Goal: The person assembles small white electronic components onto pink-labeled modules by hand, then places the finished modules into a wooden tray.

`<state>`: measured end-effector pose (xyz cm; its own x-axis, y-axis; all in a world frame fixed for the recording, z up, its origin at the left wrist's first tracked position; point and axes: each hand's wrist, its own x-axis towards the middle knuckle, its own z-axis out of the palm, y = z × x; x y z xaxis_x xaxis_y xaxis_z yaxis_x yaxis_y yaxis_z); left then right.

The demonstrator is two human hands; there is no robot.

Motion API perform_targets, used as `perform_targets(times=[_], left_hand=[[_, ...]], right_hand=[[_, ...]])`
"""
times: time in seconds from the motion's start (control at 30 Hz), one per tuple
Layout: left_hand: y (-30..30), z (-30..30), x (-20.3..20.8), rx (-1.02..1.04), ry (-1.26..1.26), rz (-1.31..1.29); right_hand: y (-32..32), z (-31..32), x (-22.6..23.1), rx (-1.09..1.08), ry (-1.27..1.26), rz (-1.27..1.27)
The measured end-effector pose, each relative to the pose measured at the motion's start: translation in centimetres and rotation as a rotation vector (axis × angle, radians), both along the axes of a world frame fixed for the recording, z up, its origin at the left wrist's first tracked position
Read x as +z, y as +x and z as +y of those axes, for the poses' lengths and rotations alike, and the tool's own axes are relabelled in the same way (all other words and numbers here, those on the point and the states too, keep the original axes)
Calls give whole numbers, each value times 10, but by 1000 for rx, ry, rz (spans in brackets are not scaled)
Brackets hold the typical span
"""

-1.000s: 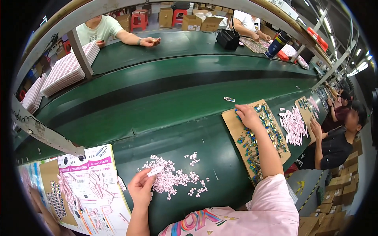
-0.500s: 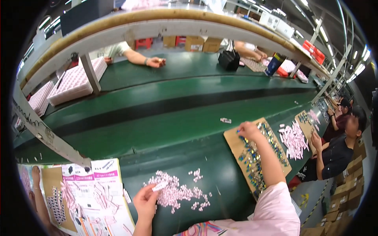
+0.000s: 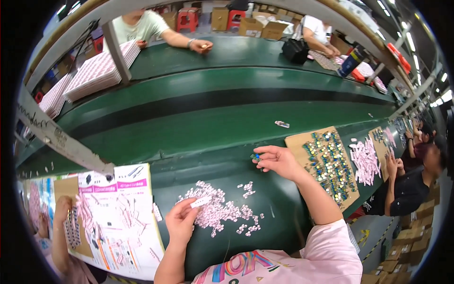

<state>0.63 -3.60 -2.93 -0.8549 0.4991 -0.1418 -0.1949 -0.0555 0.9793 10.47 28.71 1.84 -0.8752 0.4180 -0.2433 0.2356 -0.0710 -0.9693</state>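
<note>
My left hand (image 3: 181, 218) is closed on a small white oblong casing (image 3: 200, 202) with a row of dark dots along it. It stands at the left edge of a loose heap of tiny pale pink pieces (image 3: 222, 212) on the green bench. Between the thumb and fingertips of my right hand (image 3: 278, 162) is a small shiny green part with a blue spot (image 3: 256, 156), too small to name further. That hand is above the bench, left of a brown cardboard sheet (image 3: 297, 140) covered with rows of similar shiny parts (image 3: 326, 161).
Pink strips (image 3: 365, 161) lie beyond the cardboard. One clear-and-pink piece (image 3: 282, 124) lies on the green conveyor (image 3: 198, 123). A printed sheet (image 3: 137, 189) with pink strips is at left, beside a co-worker's hand (image 3: 64, 208). A slanted metal post (image 3: 71, 146) stands there. Other people work opposite and at right.
My right hand has moved left from the cardboard sheet, carrying a small shiny part. My left hand still holds the white casing. The view has shifted, and a co-worker's hand at left now shows over the cardboard there.
</note>
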Motion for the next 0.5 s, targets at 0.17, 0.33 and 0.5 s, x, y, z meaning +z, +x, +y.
perform_targets(times=[0.17,0.33,0.5], left_hand=[[-1,4,2,-13,19,-28],[-4,-3,-2,-29,45,-50],[-4,-4,-4,-31,53,-75]], right_hand=[[-24,-18,-34,162,61,-107],[-45,-37,-36,146,-82,-105],[-48,-47,-23,170,-137,-139]])
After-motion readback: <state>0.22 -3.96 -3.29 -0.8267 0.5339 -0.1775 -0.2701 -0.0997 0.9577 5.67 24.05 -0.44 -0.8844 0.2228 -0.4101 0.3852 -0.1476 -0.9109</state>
